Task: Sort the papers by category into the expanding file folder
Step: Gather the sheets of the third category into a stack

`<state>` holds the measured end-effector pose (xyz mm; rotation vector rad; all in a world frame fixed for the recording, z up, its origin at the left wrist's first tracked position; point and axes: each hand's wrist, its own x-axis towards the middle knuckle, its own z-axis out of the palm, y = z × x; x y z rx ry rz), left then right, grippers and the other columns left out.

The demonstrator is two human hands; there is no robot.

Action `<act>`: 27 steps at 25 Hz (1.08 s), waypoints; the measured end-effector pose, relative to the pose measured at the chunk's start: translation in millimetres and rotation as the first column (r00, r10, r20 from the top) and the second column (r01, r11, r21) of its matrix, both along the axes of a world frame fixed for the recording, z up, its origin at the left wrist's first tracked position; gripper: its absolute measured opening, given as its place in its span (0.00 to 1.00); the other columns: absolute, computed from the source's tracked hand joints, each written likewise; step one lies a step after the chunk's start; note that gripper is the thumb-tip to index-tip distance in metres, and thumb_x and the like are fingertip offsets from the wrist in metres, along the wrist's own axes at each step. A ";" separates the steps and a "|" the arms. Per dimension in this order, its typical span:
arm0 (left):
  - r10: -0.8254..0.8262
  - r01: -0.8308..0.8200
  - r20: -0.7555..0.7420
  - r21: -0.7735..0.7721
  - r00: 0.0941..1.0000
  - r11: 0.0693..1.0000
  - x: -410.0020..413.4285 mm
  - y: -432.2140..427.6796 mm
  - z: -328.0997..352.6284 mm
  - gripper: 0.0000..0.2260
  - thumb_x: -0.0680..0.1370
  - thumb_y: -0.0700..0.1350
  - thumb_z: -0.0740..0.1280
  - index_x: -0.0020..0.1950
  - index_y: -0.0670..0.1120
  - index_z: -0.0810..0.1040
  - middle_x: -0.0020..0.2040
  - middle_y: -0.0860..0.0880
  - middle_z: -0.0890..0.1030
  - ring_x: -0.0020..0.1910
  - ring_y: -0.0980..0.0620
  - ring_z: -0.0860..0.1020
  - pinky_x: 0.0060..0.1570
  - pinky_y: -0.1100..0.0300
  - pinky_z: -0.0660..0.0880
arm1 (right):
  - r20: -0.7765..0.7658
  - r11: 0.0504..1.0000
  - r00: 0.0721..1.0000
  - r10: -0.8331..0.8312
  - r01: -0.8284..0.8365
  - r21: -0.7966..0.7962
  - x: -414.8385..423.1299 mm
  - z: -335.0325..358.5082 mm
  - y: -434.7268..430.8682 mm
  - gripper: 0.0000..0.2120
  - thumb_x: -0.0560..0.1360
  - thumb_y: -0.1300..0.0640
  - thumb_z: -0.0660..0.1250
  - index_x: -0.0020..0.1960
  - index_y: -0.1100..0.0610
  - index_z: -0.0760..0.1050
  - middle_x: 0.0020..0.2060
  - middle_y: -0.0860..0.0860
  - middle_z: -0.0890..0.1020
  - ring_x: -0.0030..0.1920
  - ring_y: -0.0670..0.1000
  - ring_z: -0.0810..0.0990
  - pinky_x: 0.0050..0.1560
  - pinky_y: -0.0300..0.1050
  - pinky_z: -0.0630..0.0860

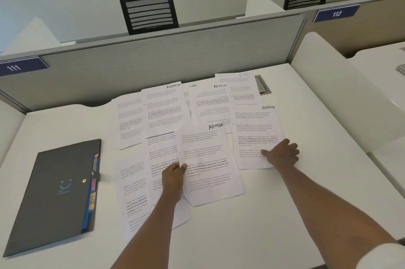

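Several printed sheets lie spread over the white desk (252, 235), some marked ADMIN or HR by hand. My left hand (173, 177) pinches the left edge of the front ADMIN sheet (210, 163), thumb on top. My right hand (282, 154) rests on the lower right corner of another ADMIN sheet (256, 132), fingers curled at its edge. An HR sheet (238, 84) lies at the back right. The dark grey expanding file folder (54, 194) lies shut and flat at the left, with coloured tabs showing along its right side.
A grey partition (153, 58) closes the back of the desk, with labels 111 and 112. A white side divider (341, 97) stands at the right. A metal cable hatch (263, 85) sits behind the papers. Two black chairs show beyond the partition.
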<state>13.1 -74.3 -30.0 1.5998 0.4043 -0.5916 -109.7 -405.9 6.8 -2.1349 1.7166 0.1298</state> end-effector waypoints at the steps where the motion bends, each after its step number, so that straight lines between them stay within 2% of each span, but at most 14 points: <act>1: -0.004 0.004 0.002 0.009 1.000 1.000 -0.3 0.0 0.2 0.01 0.79 0.39 0.75 0.48 0.44 0.87 0.46 0.45 0.89 0.51 0.39 0.87 0.60 0.38 0.82 | 0.001 1.000 1.000 -0.002 0.002 0.014 -0.1 1.3 -1.4 0.40 0.66 0.42 0.80 0.66 0.61 0.65 0.66 0.62 0.72 0.67 0.63 0.71 0.66 0.56 0.70; 5: -0.002 0.002 -0.007 0.011 1.000 1.000 0.2 -0.3 1.9 0.01 0.78 0.39 0.75 0.48 0.44 0.86 0.46 0.45 0.90 0.52 0.40 0.87 0.61 0.39 0.82 | 0.045 0.993 0.997 -0.059 0.054 0.105 -2.2 3.7 -6.1 0.33 0.67 0.48 0.79 0.64 0.61 0.69 0.63 0.62 0.76 0.65 0.63 0.74 0.66 0.55 0.69; 7: -0.011 0.011 0.007 0.033 1.000 0.999 0.9 0.4 -0.3 0.01 0.78 0.40 0.76 0.48 0.45 0.86 0.46 0.46 0.90 0.52 0.40 0.87 0.61 0.38 0.81 | 0.146 0.989 0.985 -0.092 0.073 0.132 -3.9 4.6 -5.6 0.26 0.68 0.54 0.78 0.61 0.62 0.75 0.60 0.61 0.79 0.61 0.63 0.77 0.60 0.53 0.75; 9: -0.023 0.022 0.020 0.047 1.000 0.999 -0.1 0.7 -0.8 0.00 0.78 0.41 0.76 0.48 0.45 0.86 0.46 0.47 0.90 0.51 0.40 0.87 0.61 0.38 0.82 | 0.275 0.989 0.956 -0.099 0.063 0.134 -4.4 11.0 -2.9 0.19 0.70 0.60 0.75 0.58 0.63 0.76 0.57 0.61 0.82 0.57 0.63 0.81 0.52 0.49 0.77; 11: -0.028 0.026 0.030 0.049 0.999 0.998 -0.7 0.5 -1.9 0.00 0.78 0.41 0.76 0.48 0.45 0.86 0.46 0.47 0.90 0.51 0.40 0.87 0.61 0.39 0.82 | 0.366 0.996 0.927 -0.080 0.056 0.075 -0.6 24.0 1.9 0.16 0.72 0.63 0.72 0.58 0.63 0.76 0.56 0.61 0.82 0.56 0.64 0.81 0.50 0.50 0.77; 15: -0.015 0.012 0.056 0.063 0.998 0.998 -1.0 -1.0 3.7 0.01 0.78 0.40 0.75 0.46 0.45 0.86 0.46 0.46 0.89 0.51 0.42 0.87 0.60 0.43 0.82 | 0.522 0.989 0.852 0.037 0.044 -0.143 16.8 56.2 19.4 0.13 0.73 0.61 0.73 0.56 0.60 0.75 0.51 0.60 0.84 0.49 0.64 0.83 0.49 0.54 0.80; 18: -0.039 0.034 0.055 0.091 0.998 0.995 -0.6 -1.7 9.3 0.03 0.79 0.40 0.75 0.45 0.42 0.84 0.46 0.45 0.88 0.46 0.43 0.85 0.57 0.45 0.82 | 0.675 0.986 0.734 0.082 0.040 -0.164 28.5 76.3 38.1 0.10 0.73 0.61 0.73 0.50 0.60 0.73 0.45 0.57 0.82 0.44 0.60 0.80 0.44 0.51 0.78; 20: -0.050 0.046 0.040 0.099 0.998 0.994 1.8 -2.2 12.2 0.06 0.78 0.41 0.75 0.46 0.38 0.84 0.45 0.43 0.88 0.46 0.41 0.85 0.57 0.41 0.82 | 0.768 0.999 0.640 0.013 0.030 -0.041 32.5 85.0 55.0 0.11 0.72 0.62 0.74 0.47 0.60 0.72 0.42 0.54 0.79 0.42 0.57 0.77 0.40 0.46 0.73; 22: -0.058 0.056 0.019 0.099 0.998 0.994 5.9 -2.8 13.3 0.09 0.77 0.43 0.75 0.45 0.37 0.82 0.45 0.41 0.87 0.47 0.38 0.86 0.56 0.42 0.83 | 0.794 0.989 0.597 -0.117 -0.006 0.150 32.8 80.1 72.7 0.11 0.72 0.63 0.76 0.48 0.62 0.74 0.44 0.54 0.79 0.42 0.55 0.76 0.38 0.43 0.72; 25: -0.060 0.061 -0.012 0.070 0.998 0.996 6.5 -4.0 20.4 0.06 0.77 0.41 0.74 0.44 0.39 0.81 0.44 0.42 0.86 0.44 0.40 0.85 0.53 0.43 0.83 | 0.748 0.902 0.605 -0.273 -0.109 0.418 20.8 56.9 98.1 0.12 0.72 0.64 0.76 0.50 0.63 0.76 0.48 0.56 0.82 0.44 0.55 0.80 0.40 0.43 0.76; 27: -0.059 0.060 -0.016 0.032 0.998 0.998 3.2 -2.7 27.2 0.05 0.72 0.40 0.72 0.40 0.45 0.77 0.42 0.43 0.81 0.41 0.43 0.78 0.48 0.49 0.77 | 0.703 0.844 0.644 -0.302 -0.162 0.511 7.3 37.2 114.8 0.12 0.72 0.65 0.76 0.51 0.63 0.76 0.48 0.55 0.83 0.44 0.55 0.82 0.41 0.44 0.79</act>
